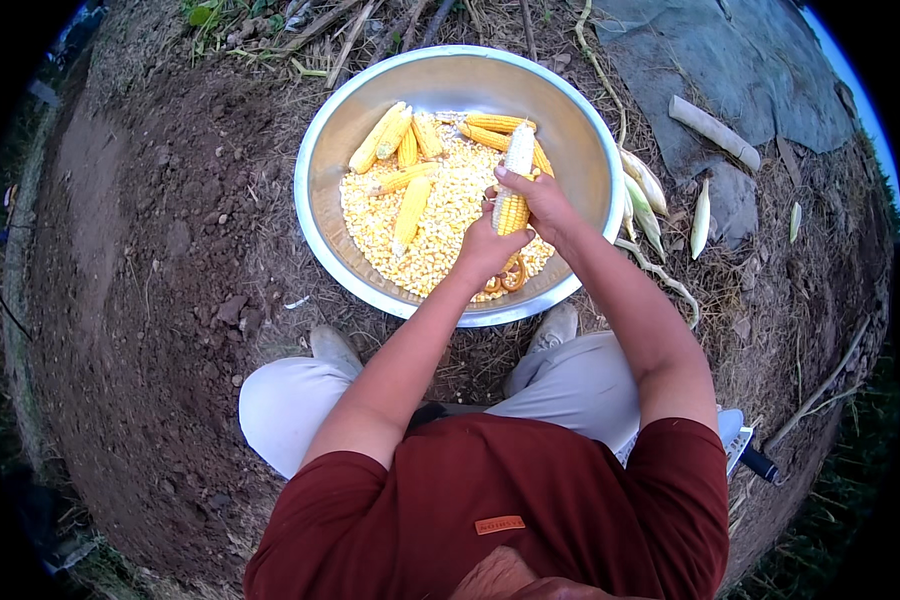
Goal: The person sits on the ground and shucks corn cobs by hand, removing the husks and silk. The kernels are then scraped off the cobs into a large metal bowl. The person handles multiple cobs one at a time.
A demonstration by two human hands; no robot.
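Observation:
My left hand (484,244) grips the lower part of a partly shelled corn cob (511,212). Bare whitish core shows at its far end, and yellow kernels still cover the near part. Wrapped around the middle of the same cob is my right hand (546,201), its thumb lying across it. Both hands are above a wide metal basin (319,251) that holds a bed of loose corn kernels (450,202). Below my left hand are orange-brown loops (521,276); what they belong to is hidden.
Several yellow cobs (375,139) lie at the basin's far left, with more cobs (501,122) at its far right. Outside on the right are unhusked ears (645,214), a pale tube-like piece (715,133) and a grey sheet (690,67). Sticks (352,41) lie behind the basin.

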